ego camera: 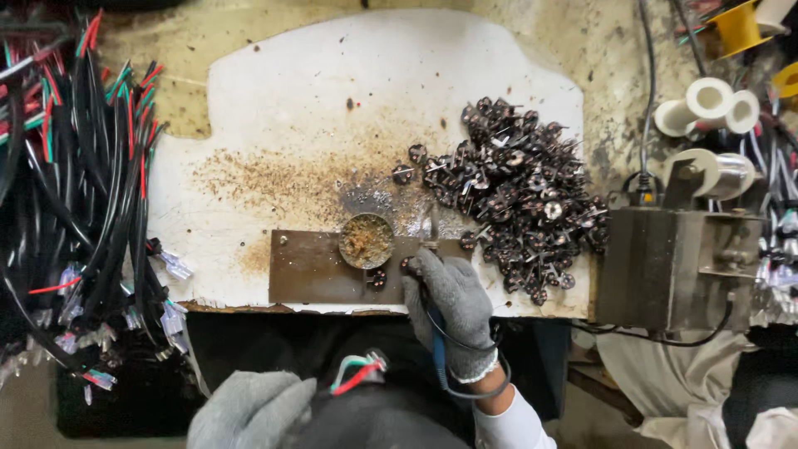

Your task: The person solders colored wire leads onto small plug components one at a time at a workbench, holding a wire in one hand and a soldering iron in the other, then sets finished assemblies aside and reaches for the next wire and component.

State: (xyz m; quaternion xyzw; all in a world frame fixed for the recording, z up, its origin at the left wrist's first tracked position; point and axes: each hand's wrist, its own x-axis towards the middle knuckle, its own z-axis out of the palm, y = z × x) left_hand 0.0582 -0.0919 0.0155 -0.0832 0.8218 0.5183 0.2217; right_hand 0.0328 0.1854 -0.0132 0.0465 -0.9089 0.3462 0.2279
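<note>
A: Workbench (532,50) is stained and gritty, with a white sheet (332,91) laid over it. Black cable bundle (83,183) at far left, grey metal box (665,266) at right.

B: Parts?

A: Pile of small dark connector pieces (524,191) right of centre. Light, stiff and pronged, so I'd pinch one by the body. Brown metal plate (316,268) at the near edge carries a round tin (366,240) of brownish residue.

B: Hands?

A: Right hand (453,308), grey glove, is curled shut around a blue-handled soldering iron (438,353), tip on the plate beside the tin. Likely hot, so keep to the handle. Left hand (249,411), gloved, is low by the lap near red and green wire ends (357,372). Can't tell its grip.
</note>
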